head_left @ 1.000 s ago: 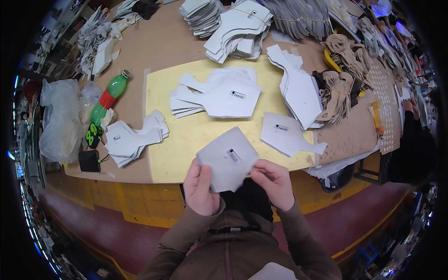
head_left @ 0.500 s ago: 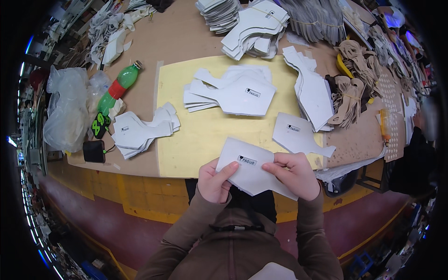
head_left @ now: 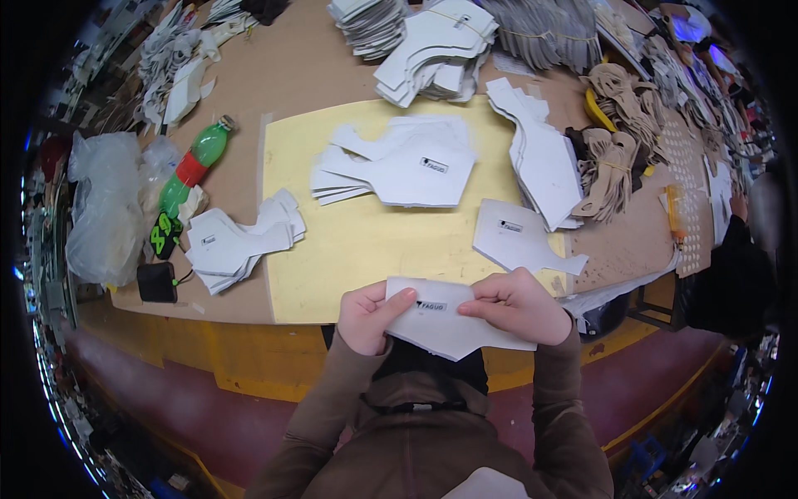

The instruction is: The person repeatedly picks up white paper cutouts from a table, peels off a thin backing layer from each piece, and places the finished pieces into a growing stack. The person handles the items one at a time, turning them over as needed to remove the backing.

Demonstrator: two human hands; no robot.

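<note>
My left hand (head_left: 364, 318) and my right hand (head_left: 524, 309) grip opposite sides of a white leather-like cut piece (head_left: 445, 331), both thumbs on its face beside a small dark printed label. It is held at the table's near edge, over my lap. Just beyond my right hand lies a single white cut piece (head_left: 517, 241) with a narrow tail. Further off, a fanned stack of similar white pieces (head_left: 416, 187) rests on a yellow sheet (head_left: 357, 274). Another stack of white pieces (head_left: 229, 245) sits to the left, and a longer stack of white pieces (head_left: 544, 175) to the right.
On the left stand a green bottle (head_left: 205, 148) with a red band, a clear plastic bag (head_left: 104, 208) and a black flat box (head_left: 156, 283). Bundled white pieces (head_left: 436, 50), grey strips (head_left: 544, 37) and beige bundles (head_left: 611, 166) line the back and right. A person in black (head_left: 727, 283) is at far right.
The held piece has been tilted, so its face looks shorter and its top edge sits lower. Both hands keep their grip. The view has shifted slightly, moving the table things leftward.
</note>
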